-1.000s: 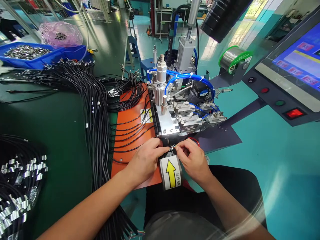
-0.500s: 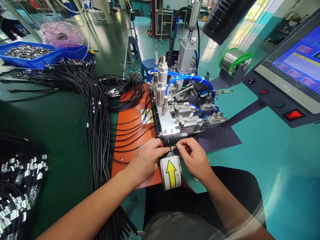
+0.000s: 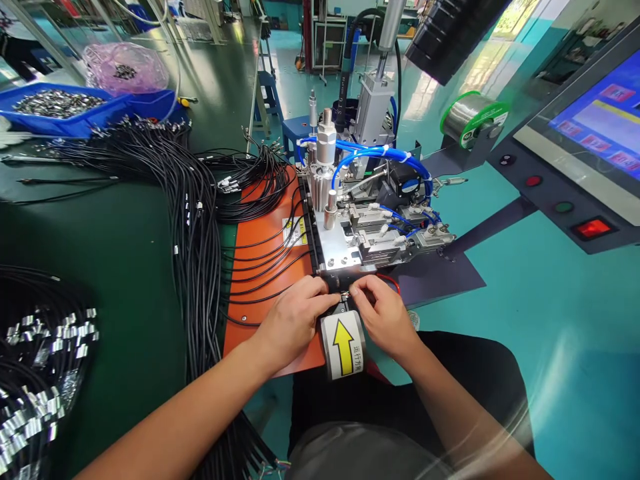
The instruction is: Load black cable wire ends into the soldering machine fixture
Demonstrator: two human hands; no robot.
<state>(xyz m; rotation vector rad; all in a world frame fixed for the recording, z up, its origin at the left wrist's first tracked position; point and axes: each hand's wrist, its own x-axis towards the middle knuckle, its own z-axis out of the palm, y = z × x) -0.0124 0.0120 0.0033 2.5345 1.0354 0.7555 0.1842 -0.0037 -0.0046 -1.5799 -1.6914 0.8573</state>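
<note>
My left hand (image 3: 293, 317) is closed at the near edge of the machine (image 3: 345, 243), its fingers pressed around the end of a black cable (image 3: 247, 325) that runs in under it from the orange plate (image 3: 290, 357). My right hand (image 3: 385, 317) is pinched, thumb and index finger meeting at a small metal piece (image 3: 345, 295) between the two hands. Whether the right fingertips grip that piece or thin wires is too small to tell. Just below the hands sits a rounded cover with a yellow arrow (image 3: 344, 347).
Several black cables lie across the orange plate into the machine. Long cable bundles (image 3: 195, 267) hang over the green table (image 3: 135, 267). A blue tray (image 3: 60, 110) holds small metal parts. At right are a solder wire spool (image 3: 467, 120) and a control screen (image 3: 600, 127).
My right hand has shifted slightly left, closer to my left fingertips and the small metal piece. Coloured wire ends seen at its fingertips before are now mostly covered. My left hand stays put.
</note>
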